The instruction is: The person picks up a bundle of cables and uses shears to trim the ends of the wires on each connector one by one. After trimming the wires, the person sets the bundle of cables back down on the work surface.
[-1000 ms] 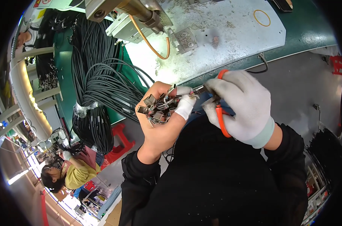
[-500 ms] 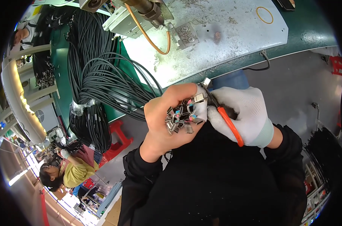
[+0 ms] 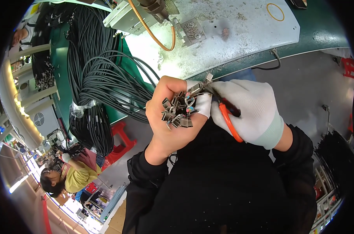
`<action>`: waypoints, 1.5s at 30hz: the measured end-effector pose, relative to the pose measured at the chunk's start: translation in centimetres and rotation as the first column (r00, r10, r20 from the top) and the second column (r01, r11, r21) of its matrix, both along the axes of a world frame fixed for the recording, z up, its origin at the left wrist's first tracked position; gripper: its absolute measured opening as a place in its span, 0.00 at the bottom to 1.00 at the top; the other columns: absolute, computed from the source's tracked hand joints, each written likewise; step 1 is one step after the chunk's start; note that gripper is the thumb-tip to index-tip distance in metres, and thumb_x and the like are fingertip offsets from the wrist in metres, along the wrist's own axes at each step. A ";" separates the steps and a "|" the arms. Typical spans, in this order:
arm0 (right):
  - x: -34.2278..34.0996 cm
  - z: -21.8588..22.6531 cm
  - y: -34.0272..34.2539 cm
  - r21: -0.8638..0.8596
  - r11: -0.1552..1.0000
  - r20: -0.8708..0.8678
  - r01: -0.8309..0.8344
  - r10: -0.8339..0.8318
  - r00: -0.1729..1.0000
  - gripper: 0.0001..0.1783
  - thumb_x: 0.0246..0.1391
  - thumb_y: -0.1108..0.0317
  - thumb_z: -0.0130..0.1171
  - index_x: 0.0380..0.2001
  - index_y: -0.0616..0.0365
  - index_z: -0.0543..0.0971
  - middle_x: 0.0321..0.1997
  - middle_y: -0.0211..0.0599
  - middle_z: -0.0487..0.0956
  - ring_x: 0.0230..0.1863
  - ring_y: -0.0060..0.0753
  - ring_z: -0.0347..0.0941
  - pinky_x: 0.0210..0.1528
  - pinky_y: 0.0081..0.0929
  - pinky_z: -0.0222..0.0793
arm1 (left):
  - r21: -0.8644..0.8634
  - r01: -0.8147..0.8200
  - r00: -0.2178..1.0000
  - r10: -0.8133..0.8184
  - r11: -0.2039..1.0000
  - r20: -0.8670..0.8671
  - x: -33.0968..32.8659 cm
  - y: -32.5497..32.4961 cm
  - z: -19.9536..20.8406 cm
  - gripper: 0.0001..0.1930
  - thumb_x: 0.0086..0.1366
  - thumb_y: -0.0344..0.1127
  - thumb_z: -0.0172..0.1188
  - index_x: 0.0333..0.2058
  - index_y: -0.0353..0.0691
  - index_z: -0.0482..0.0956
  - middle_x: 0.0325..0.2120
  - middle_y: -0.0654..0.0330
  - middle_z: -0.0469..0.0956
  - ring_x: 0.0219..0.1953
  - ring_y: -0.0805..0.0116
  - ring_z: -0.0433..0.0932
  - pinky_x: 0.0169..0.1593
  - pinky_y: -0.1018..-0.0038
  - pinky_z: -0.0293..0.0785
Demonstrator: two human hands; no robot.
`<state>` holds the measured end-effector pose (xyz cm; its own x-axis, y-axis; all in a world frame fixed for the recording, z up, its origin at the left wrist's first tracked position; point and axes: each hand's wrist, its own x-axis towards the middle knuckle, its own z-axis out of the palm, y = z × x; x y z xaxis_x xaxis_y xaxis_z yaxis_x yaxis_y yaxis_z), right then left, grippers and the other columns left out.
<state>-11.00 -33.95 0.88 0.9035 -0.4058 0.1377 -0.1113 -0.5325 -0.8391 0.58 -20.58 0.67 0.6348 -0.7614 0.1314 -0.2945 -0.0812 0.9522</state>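
Note:
My left hand (image 3: 170, 130), bare apart from white covers on the thumb and a finger, is wrapped round a bundle of black cables. Their metal plug ends (image 3: 177, 111) stick up from the fist, some with small coloured wires showing. In a white glove, my right hand (image 3: 252, 111) grips orange-handled pliers (image 3: 231, 123). The dark jaws of the pliers reach the plugs beside my left thumb, where one plug (image 3: 209, 77) stands apart from the rest. Whether the jaws are closed on it I cannot tell.
A large heap of black cables (image 3: 91, 58) lies on the green table (image 3: 62, 74) at the left. Ahead, a machine head (image 3: 155, 9) stands over a pale metal plate (image 3: 239, 35) littered with scraps. A red stool (image 3: 122, 144) and a person in yellow (image 3: 79, 177) are at the left.
Both hands have shifted slightly left and up. The cable bundle has turned in my left hand, and the pliers have tilted a little.

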 end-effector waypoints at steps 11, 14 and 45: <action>0.9 -0.4 -1.5 0.434 0.900 -0.123 -0.046 0.110 0.986 0.10 0.51 0.64 0.56 0.26 0.61 0.77 0.16 0.29 0.72 0.15 0.16 0.66 0.19 0.19 0.61 | 0.221 -0.066 0.767 0.191 0.973 -0.612 3.6 -1.2 0.2 0.06 0.56 0.24 0.60 0.27 0.34 0.70 0.18 0.68 0.70 0.16 0.82 0.64 0.20 0.83 0.59; 3.0 -1.0 -3.2 0.207 0.978 -0.084 0.027 -0.009 0.996 0.13 0.53 0.62 0.55 0.24 0.61 0.76 0.14 0.28 0.71 0.13 0.16 0.64 0.17 0.18 0.59 | 0.096 -0.129 0.619 0.156 0.987 -0.770 6.0 -1.3 -0.9 0.07 0.59 0.28 0.58 0.25 0.36 0.70 0.15 0.67 0.67 0.13 0.79 0.61 0.18 0.80 0.55; 10.5 -3.1 -8.6 0.494 0.840 -0.020 -0.223 0.268 0.963 0.13 0.54 0.64 0.54 0.21 0.62 0.73 0.12 0.33 0.71 0.12 0.22 0.69 0.15 0.20 0.64 | 0.172 -0.074 0.954 0.120 0.982 -0.274 8.6 -5.2 -1.5 0.04 0.56 0.27 0.58 0.24 0.37 0.72 0.14 0.68 0.67 0.12 0.80 0.62 0.17 0.82 0.56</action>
<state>-0.50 -42.54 -2.20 0.9814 -0.1642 -0.0990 -0.1135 -0.0813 -0.9902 9.22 -25.82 -0.80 0.7000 -0.6910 -0.1804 0.0009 -0.2517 0.9678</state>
